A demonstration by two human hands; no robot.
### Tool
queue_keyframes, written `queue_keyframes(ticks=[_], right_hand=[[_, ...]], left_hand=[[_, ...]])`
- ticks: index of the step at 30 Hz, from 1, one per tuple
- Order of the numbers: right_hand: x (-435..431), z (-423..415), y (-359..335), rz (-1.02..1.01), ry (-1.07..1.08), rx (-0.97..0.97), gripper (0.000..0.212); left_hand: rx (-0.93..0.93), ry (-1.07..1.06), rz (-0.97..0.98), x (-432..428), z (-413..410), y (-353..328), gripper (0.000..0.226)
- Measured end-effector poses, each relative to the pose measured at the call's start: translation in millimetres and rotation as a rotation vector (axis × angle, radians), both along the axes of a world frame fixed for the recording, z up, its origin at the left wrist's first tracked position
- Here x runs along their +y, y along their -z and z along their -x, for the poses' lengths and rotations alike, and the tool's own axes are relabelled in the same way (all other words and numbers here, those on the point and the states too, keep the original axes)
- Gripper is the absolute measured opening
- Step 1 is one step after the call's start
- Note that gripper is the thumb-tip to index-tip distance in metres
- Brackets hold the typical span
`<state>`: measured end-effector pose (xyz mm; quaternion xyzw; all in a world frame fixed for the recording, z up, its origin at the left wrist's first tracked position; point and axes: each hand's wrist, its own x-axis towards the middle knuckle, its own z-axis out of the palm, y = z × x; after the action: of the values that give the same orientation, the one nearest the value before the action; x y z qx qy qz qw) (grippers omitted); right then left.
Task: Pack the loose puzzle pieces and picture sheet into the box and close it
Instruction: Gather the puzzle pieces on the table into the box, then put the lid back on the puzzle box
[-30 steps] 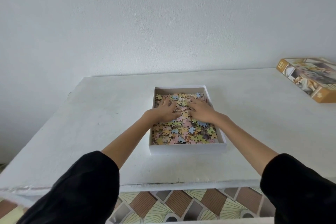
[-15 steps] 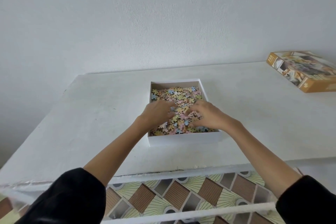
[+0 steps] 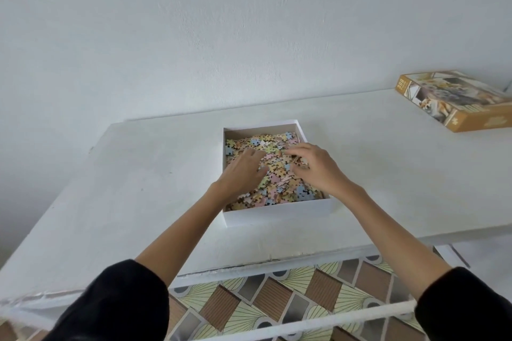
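A white box bottom point(image 3: 277, 213) stands on the white table point(image 3: 138, 188) and is full of loose pastel puzzle pieces point(image 3: 279, 183). Both hands rest flat on the pile inside the box. My left hand point(image 3: 243, 171) lies palm down on the left half, fingers spread. My right hand point(image 3: 315, 166) lies palm down on the right half, fingers slightly curled over the pieces. Neither hand visibly grips anything. The orange printed lid point(image 3: 454, 102) lies at the far right of the table. I see no picture sheet.
A white wall rises right behind the table. The table's front edge runs below my forearms, with patterned floor tiles point(image 3: 277, 299) and a white rail point(image 3: 304, 321) beneath it.
My hands slid from the far part of the pile toward the near side, then back toward the middle. The view shifted upward and left; the lid appears further right.
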<state>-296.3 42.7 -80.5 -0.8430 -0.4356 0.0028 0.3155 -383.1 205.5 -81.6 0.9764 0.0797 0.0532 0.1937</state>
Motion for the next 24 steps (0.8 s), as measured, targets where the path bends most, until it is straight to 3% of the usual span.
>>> queue_keyframes(ticks=[3,11,24], right_hand=[[-6.2,-14.9,-8.0,-0.092,0.06,0.068,0.035],[-47.0,-80.6,-15.1,-0.085,0.27,0.096,0.036],[-180.8,-223.4,-38.6,-0.12,0.442,0.05,0.034]], left_hand=[[0.021,-0.002,0.102,2.8,-17.2,-6.0,0.044],[-0.06,0.086,0.113,-24.6,-88.8,-25.5,0.038],[-0.067,0.213,0.138,-150.2,-254.1,-54.3,0.038]])
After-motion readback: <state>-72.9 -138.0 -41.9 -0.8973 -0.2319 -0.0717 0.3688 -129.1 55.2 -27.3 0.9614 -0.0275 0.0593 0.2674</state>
